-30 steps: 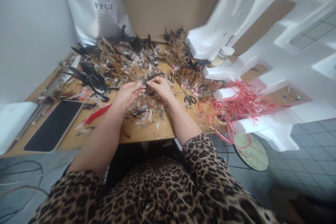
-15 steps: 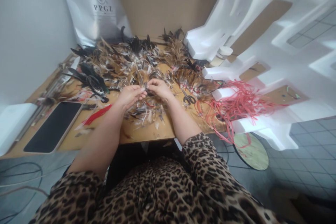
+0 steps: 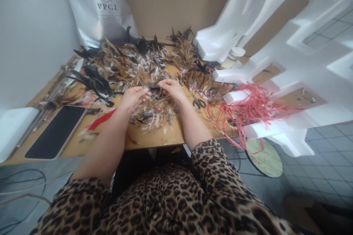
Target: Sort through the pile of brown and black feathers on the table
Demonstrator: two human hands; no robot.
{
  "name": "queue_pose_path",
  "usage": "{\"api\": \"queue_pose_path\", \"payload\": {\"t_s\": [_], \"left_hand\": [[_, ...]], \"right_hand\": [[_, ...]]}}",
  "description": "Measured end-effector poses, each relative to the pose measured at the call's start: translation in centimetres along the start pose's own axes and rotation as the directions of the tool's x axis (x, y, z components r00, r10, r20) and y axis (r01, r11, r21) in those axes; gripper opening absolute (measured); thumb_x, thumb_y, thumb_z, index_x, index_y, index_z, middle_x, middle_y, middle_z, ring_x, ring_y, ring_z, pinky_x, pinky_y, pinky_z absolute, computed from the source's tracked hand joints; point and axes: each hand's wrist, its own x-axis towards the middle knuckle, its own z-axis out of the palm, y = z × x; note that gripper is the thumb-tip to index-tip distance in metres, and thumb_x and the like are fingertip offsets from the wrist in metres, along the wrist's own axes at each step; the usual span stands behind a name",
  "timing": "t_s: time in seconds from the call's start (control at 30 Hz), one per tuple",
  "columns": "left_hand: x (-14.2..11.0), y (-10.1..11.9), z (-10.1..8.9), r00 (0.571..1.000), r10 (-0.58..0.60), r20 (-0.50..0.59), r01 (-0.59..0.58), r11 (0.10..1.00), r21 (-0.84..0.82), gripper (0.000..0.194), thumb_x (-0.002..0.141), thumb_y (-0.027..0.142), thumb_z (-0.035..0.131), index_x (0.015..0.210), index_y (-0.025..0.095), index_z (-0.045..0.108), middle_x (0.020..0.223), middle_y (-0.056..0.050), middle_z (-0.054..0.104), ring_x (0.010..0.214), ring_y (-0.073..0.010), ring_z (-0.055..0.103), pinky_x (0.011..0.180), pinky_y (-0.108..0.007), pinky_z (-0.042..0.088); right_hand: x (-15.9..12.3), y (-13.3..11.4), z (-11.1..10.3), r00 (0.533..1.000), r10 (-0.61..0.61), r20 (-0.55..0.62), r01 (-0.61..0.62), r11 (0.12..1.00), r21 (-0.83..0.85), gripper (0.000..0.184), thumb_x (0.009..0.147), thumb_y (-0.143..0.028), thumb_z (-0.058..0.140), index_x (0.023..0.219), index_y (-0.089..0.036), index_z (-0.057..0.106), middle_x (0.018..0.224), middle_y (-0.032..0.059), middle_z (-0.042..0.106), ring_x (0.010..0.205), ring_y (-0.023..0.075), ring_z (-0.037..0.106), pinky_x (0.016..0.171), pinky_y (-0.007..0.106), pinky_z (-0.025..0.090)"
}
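A heap of brown, black and white feathers [image 3: 138, 66] covers the back and middle of the wooden table [image 3: 154, 139]. My left hand [image 3: 134, 97] and my right hand [image 3: 172, 89] meet over the heap's near part. Between their pinched fingertips they hold a small dark feather [image 3: 154, 88]. Both hands have the fingers curled together. A red feather [image 3: 100, 120] lies left of my left forearm. Small black scissors [image 3: 197, 102] lie just right of my right wrist.
A black phone [image 3: 56, 132] lies at the front left beside a white box [image 3: 12, 128]. Red strips [image 3: 248, 110] spill over the right edge. White foam packing [image 3: 264, 44] rises at the right, a silver bag [image 3: 99, 7] at the back. A round disc [image 3: 264, 158] sits on the tiled floor.
Both hands stayed over the feather heap with fingertips together. The right hand shifted slightly farther back and the dark feather between the fingers now lies more level.
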Motion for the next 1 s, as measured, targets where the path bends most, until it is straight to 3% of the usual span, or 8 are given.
{"api": "queue_pose_path", "payload": {"t_s": [0.13, 0.27, 0.47, 0.6, 0.67, 0.77, 0.87, 1.0], "left_hand": [[0.4, -0.1, -0.4, 0.997, 0.014, -0.071, -0.017, 0.998, -0.052, 0.009, 0.068, 0.017, 0.068, 0.067, 0.008, 0.065, 0.065, -0.006, 0.067, 0.045, -0.0025, 0.054, 0.043, -0.011, 0.041], [0.6, -0.2, -0.6, 0.997, 0.016, -0.081, -0.022, 0.996, -0.082, 0.007, 0.069, 0.016, 0.067, 0.067, 0.009, 0.065, 0.066, -0.005, 0.068, 0.045, -0.0023, 0.054, 0.043, -0.010, 0.041], [0.9, -0.6, -1.0, 0.997, 0.046, -0.059, -0.053, 0.992, -0.114, 0.008, 0.068, 0.015, 0.068, 0.068, 0.009, 0.064, 0.067, -0.006, 0.068, 0.046, -0.0030, 0.055, 0.043, -0.010, 0.042], [0.8, -0.4, -0.9, 0.998, 0.034, -0.061, -0.040, 0.993, -0.112, 0.008, 0.068, 0.015, 0.068, 0.068, 0.009, 0.063, 0.066, -0.006, 0.068, 0.046, -0.0031, 0.055, 0.043, -0.010, 0.042], [0.7, -0.3, -0.8, 0.998, 0.018, -0.066, -0.025, 0.994, -0.103, 0.008, 0.068, 0.015, 0.068, 0.068, 0.009, 0.063, 0.066, -0.006, 0.067, 0.045, -0.0030, 0.054, 0.043, -0.010, 0.042], [0.6, -0.2, -0.7, 0.998, 0.005, -0.062, -0.011, 0.995, -0.098, 0.008, 0.068, 0.015, 0.068, 0.067, 0.009, 0.062, 0.065, -0.005, 0.067, 0.045, -0.0026, 0.054, 0.043, -0.010, 0.042], [0.5, -0.1, -0.7, 0.998, -0.004, -0.061, -0.003, 0.994, -0.110, 0.007, 0.070, 0.014, 0.066, 0.067, 0.009, 0.062, 0.067, -0.005, 0.067, 0.046, -0.0025, 0.055, 0.044, -0.010, 0.042], [0.4, 0.0, -0.5, 0.997, -0.052, -0.055, 0.044, 0.989, -0.139, 0.005, 0.071, 0.012, 0.065, 0.070, 0.009, 0.061, 0.071, -0.007, 0.069, 0.050, -0.0035, 0.058, 0.045, -0.010, 0.043]], "right_hand": [[0.0, -0.7, -1.8, 0.993, -0.113, 0.028, 0.116, 0.931, -0.345, 0.016, 0.068, -0.025, 0.061, 0.073, -0.010, 0.066, 0.060, -0.0017, 0.060, 0.053, 0.0060, 0.047, 0.057, 0.020, 0.038], [-0.6, -1.2, -2.5, 0.975, -0.096, 0.200, 0.204, 0.740, -0.641, 0.014, 0.069, -0.019, 0.058, 0.072, -0.010, 0.068, 0.068, 0.0010, 0.065, 0.062, 0.0082, 0.053, 0.063, 0.020, 0.039], [-2.0, -2.3, -0.9, 0.950, 0.051, 0.309, 0.254, 0.455, -0.854, 0.021, 0.067, -0.020, 0.060, 0.086, -0.019, 0.069, 0.083, 0.0014, 0.069, 0.074, 0.0127, 0.060, 0.067, 0.021, 0.040], [-2.5, -2.3, 0.7, 0.949, 0.148, 0.278, 0.245, 0.207, -0.947, 0.026, 0.068, -0.016, 0.056, 0.091, -0.019, 0.069, 0.094, 0.0098, 0.069, 0.084, 0.0205, 0.063, 0.071, 0.026, 0.043], [-2.5, -2.2, 0.9, 0.960, 0.162, 0.230, 0.208, 0.141, -0.968, 0.025, 0.071, -0.014, 0.052, 0.089, -0.014, 0.070, 0.096, 0.0155, 0.068, 0.085, 0.0230, 0.063, 0.072, 0.029, 0.043], [-2.1, -2.0, 0.3, 0.976, 0.091, 0.200, 0.174, 0.234, -0.956, 0.021, 0.073, -0.014, 0.050, 0.081, -0.012, 0.069, 0.088, 0.0160, 0.068, 0.079, 0.0220, 0.062, 0.071, 0.029, 0.043], [-1.5, -2.0, -0.8, 0.977, -0.058, 0.206, 0.204, 0.544, -0.814, 0.013, 0.071, -0.015, 0.053, 0.071, -0.013, 0.066, 0.073, 0.0075, 0.066, 0.069, 0.0156, 0.057, 0.067, 0.026, 0.041], [-0.9, -1.8, -1.1, 0.986, -0.121, 0.111, 0.153, 0.923, -0.353, 0.012, 0.070, -0.024, 0.060, 0.069, -0.012, 0.060, 0.056, -0.0015, 0.054, 0.054, 0.0076, 0.046, 0.055, 0.021, 0.036]]}}
